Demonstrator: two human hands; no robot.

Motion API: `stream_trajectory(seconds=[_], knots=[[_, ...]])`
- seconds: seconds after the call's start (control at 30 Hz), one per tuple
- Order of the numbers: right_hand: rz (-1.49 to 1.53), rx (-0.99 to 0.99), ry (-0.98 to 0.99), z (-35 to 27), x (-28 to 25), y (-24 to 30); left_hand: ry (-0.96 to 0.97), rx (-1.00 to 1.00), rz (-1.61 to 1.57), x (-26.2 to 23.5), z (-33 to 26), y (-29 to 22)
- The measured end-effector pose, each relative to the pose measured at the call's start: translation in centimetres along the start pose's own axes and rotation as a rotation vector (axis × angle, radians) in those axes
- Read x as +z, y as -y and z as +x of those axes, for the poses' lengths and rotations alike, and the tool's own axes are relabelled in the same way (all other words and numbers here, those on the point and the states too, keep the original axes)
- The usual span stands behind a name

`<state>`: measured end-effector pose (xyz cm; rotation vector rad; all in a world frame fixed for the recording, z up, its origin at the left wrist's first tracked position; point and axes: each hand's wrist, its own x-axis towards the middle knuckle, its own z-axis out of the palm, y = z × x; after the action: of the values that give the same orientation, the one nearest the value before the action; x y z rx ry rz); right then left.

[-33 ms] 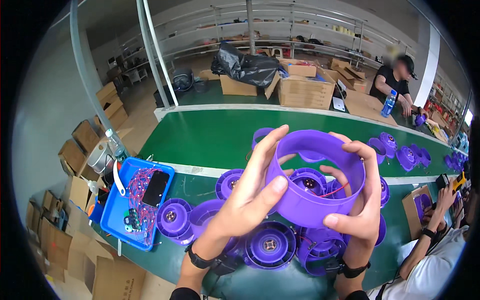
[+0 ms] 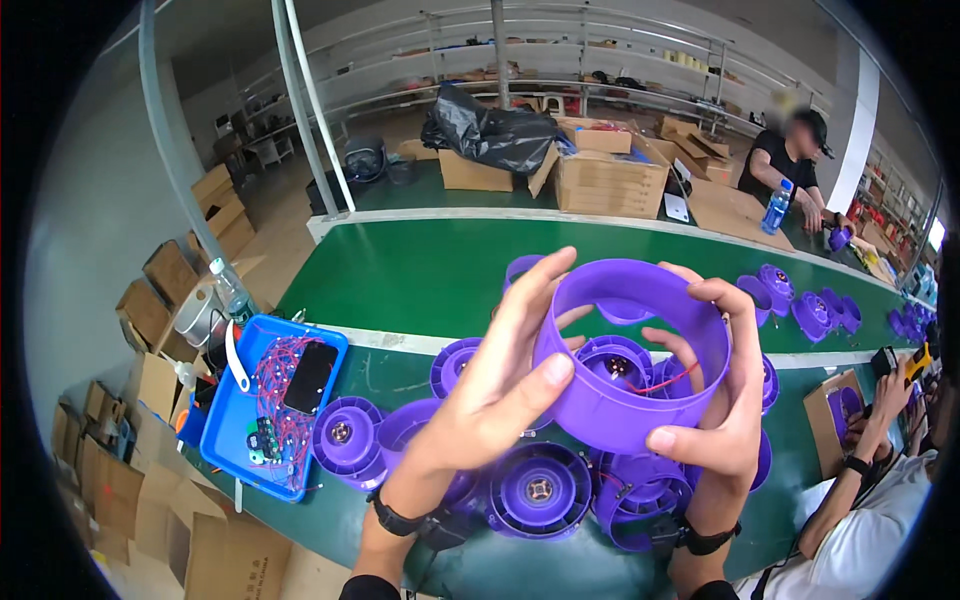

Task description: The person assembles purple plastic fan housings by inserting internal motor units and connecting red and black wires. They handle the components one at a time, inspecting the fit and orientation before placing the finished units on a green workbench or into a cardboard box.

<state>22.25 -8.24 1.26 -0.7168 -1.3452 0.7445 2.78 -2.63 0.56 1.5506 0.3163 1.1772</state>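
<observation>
Between my two hands, a purple plastic ring (image 2: 628, 425) is held up above the table, tilted so that I see through it. My left hand (image 2: 505, 375) clasps its left side, the thumb against the outer wall. On the right side my right hand (image 2: 728, 400) wraps round it, thumb low on the front and fingers over the rim. A thin red wire shows through the opening. Just beneath my hands lie several purple housings, one a round fan unit (image 2: 540, 490) with a dark slotted rim. Another fan unit (image 2: 348, 435) sits left of my left forearm.
A blue tray (image 2: 215, 440) at the left holds red wires, a black phone (image 2: 312, 378) and small circuit parts. Behind it stands a clear bottle (image 2: 230, 290). Purple parts (image 2: 815, 315) line the green table farther right. Co-workers sit at the right and far right, one beside an open carton (image 2: 820, 425).
</observation>
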Motion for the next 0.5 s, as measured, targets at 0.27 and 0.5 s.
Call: stream_trajectory(seconds=[0.27,0.5], knots=[[0.205,0.128,-0.062,0.4,0.1,0.7,0.171,0.028,-0.106,-2.2,-0.3,-0.3],[0.472,0.057,0.217,-0.2,-1.0,-0.4,0.103,-0.146,-0.120,-1.8,-0.7,-1.3]])
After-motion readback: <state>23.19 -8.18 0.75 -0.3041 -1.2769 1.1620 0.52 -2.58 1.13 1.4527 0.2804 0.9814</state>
